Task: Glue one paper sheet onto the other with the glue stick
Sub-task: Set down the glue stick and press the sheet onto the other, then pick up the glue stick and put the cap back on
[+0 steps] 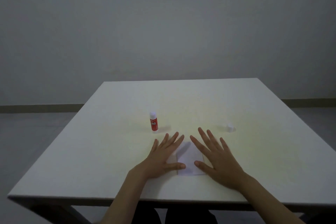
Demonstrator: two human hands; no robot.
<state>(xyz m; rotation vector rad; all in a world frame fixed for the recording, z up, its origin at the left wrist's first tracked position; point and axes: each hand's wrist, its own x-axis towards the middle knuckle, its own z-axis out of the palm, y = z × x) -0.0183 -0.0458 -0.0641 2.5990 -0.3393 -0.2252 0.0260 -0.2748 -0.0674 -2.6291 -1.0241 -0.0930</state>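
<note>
Two flat, splayed hands — left hand [162,158], right hand [219,160] — gripping nothing, on paper [189,162]; one glue stick [153,122], one cap [229,127].

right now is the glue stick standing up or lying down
Standing up. The glue stick stands upright on the table, beyond the left hand, untouched.

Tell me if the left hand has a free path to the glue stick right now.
Probably yes. The left hand lies flat and open on the paper, holding nothing, and the glue stick stands upright just beyond its fingers, with only bare table between them.
</note>
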